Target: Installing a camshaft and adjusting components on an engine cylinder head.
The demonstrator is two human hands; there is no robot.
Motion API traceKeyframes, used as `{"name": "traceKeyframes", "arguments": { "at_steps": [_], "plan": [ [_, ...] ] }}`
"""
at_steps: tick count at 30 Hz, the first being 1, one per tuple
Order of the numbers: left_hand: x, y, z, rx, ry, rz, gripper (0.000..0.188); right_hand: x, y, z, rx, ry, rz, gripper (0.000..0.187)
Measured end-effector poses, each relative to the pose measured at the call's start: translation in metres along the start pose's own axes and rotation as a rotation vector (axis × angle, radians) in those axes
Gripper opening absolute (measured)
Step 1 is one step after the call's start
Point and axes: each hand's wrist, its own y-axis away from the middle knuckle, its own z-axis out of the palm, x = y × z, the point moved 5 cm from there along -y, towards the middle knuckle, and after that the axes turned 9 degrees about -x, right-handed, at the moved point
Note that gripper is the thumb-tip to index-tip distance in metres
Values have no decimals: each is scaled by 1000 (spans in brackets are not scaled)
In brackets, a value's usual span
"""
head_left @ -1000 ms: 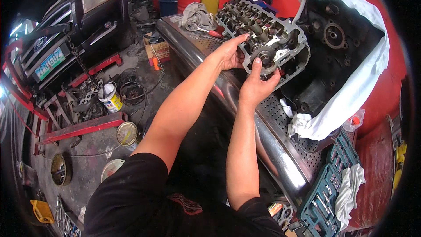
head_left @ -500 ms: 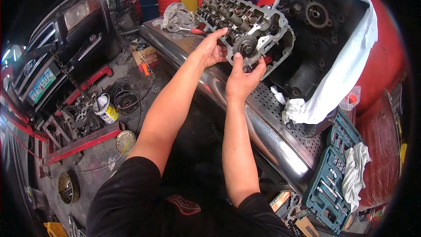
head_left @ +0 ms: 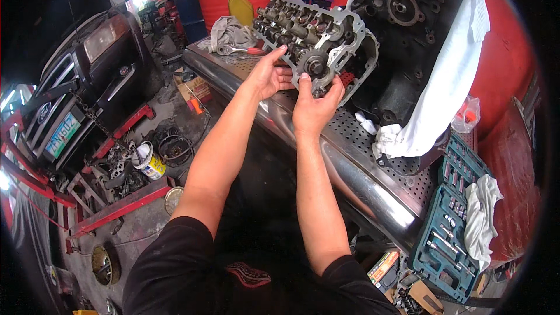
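Note:
A grey metal cylinder head point(head_left: 344, 23) with rows of valve gear along its top lies over the perforated bench top. Its near end carries a round toothed gear point(head_left: 312, 63). My left hand point(head_left: 269, 77) grips the left near corner, thumb on top and fingers curled beneath. My right hand point(head_left: 316, 108) holds the near end just below the gear, with its thumb up against the gear's lower edge. The undersides of the fingers on both hands are partly hidden. Whether the cylinder head's near end touches the bench I cannot tell.
A dark engine block point(head_left: 396, 58) draped with white cloth point(head_left: 452, 70) stands right of the cylinder head. A ratchet point(head_left: 239, 50), a grey rag point(head_left: 230, 32) and a yellow jug point(head_left: 240, 7) lie beyond. An open green socket set point(head_left: 446, 239) sits at lower right, a dark vehicle point(head_left: 87, 64) at left.
The whole view has shifted slightly, so the bench and cylinder head sit a little differently in the picture. Both hands keep nearly the same hold on the cylinder head.

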Motion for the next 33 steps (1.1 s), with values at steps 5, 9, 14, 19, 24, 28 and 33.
{"name": "traceKeyframes", "arguments": {
  "at_steps": [5, 9, 14, 19, 24, 28, 33],
  "plan": [
    [-4, -4, 3, -24, -17, 33, 62, -1, -4, 2, 22, -28, 16, 58],
    [-4, -3, 3, -31, -31, 31, 61, 1, -9, 4, 27, 10, 94, 57],
    [-4, -5, 3, -18, -41, 35, 60, 1, -10, 4, 48, 15, 100, 57],
    [-4, -5, -1, -2, -39, 49, 65, 1, -10, 4, 36, 1, 104, 56],
    [-1, 28, -13, 213, -154, 300, 58, 0, -6, 2, -3, -31, 82, 77],
    [-18, 134, -11, 571, -1020, 846, 53, -6, -4, 6, -52, -31, 58, 102],
    [-90, 236, -29, 180, -1784, 595, 57, -11, -7, 4, -45, 26, 106, 101]
  ]
}}
